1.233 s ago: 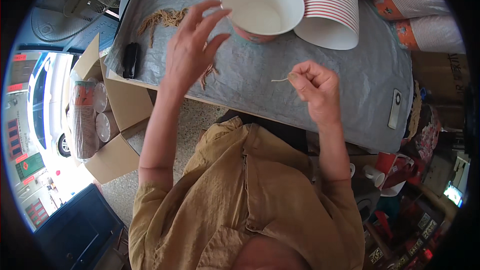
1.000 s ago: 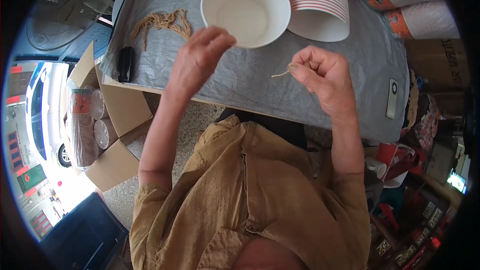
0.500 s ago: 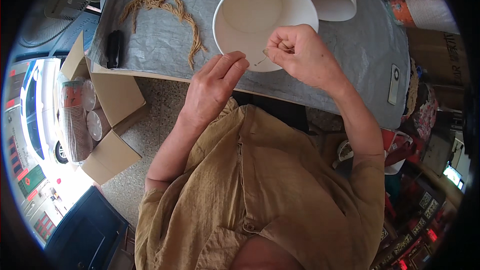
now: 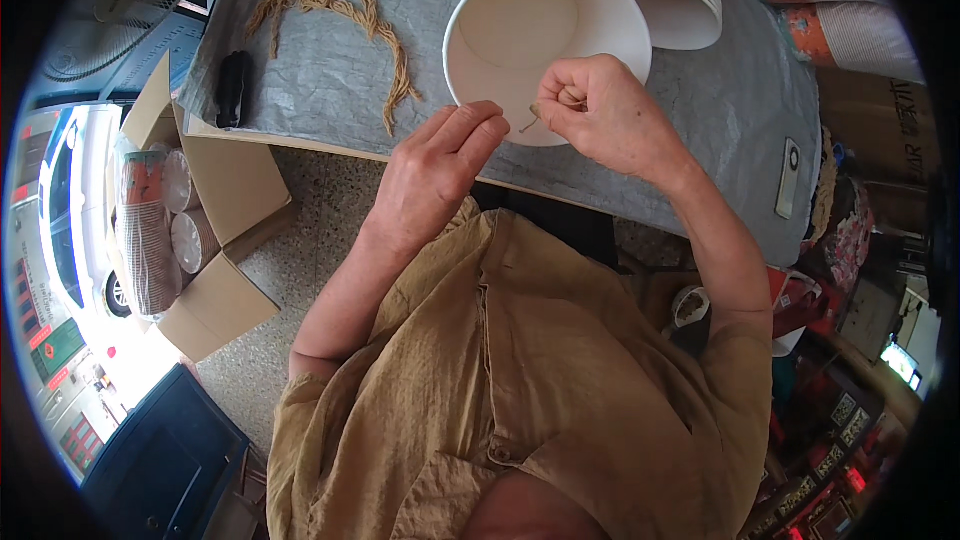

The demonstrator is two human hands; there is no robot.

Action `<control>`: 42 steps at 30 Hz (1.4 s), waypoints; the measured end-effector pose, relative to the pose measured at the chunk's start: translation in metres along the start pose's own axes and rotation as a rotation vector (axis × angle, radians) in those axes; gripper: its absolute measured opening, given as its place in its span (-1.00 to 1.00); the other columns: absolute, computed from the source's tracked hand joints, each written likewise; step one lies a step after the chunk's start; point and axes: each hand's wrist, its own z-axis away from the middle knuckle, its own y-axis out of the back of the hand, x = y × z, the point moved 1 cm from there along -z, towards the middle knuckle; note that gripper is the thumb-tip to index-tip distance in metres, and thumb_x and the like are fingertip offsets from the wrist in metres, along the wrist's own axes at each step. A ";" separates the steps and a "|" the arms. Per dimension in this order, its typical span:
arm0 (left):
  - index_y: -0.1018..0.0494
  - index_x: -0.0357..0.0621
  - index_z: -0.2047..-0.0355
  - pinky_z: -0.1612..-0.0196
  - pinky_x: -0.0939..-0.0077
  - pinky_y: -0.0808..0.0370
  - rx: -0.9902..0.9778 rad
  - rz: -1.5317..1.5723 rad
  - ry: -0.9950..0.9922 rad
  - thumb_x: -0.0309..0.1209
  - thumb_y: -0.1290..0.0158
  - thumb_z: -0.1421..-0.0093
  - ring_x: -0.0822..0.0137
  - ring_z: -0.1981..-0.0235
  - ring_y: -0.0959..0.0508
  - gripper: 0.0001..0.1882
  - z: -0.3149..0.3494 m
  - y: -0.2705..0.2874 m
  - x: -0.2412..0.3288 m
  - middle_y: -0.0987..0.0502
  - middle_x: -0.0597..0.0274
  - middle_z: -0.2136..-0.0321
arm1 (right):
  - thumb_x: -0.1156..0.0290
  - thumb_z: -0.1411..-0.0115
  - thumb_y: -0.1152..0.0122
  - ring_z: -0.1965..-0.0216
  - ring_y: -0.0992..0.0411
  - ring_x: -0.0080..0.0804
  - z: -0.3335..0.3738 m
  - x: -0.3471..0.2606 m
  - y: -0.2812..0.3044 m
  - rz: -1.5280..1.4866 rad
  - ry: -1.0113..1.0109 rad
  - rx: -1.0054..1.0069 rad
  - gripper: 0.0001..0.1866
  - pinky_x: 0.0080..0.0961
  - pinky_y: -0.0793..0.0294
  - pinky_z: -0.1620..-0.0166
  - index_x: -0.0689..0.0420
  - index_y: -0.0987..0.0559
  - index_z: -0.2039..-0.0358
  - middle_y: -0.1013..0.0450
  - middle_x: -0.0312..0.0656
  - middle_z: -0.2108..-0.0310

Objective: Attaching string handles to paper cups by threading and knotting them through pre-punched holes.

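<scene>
My right hand (image 4: 605,115) is closed in front of a large white paper bucket (image 4: 628,35), pinching a short piece of brown twine (image 4: 534,118) whose thin end hangs from the fingertips. Just left of it, my left hand (image 4: 445,150) has its thumb and fingers pressed together by the bucket's near left rim. What those fingers hold, if anything, is hidden. The bucket leans with its mouth toward me, and nothing shows inside. A loose bundle of tan twisted twine (image 4: 335,10) lies curved on the table to the left.
A grey sheet (image 4: 690,150) covers the table. Nested white buckets (image 4: 690,5) lie at the back right beside wrapped paper cups (image 4: 850,35). A black object (image 4: 234,90) sits near the left edge and a pale flat tool (image 4: 788,178) near the right. Below left stands an open carton (image 4: 235,180).
The view has shifted slightly, so the bucket and twine bundle appear a little further right. Both hands keep their pinch, and the strand's end hangs closer to my left fingertips.
</scene>
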 end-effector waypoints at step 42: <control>-0.63 0.15 0.16 0.26 0.32 -0.61 -0.058 -0.006 0.058 -0.61 -0.15 -0.09 0.24 0.23 -0.58 -0.65 -0.015 0.012 0.002 -0.50 0.34 0.25 | 0.48 -0.13 -0.25 0.44 -0.60 0.00 -0.005 -0.014 -0.006 0.300 0.099 0.181 -0.87 -0.19 -0.57 0.30 0.30 -0.63 0.46 -0.58 0.05 0.52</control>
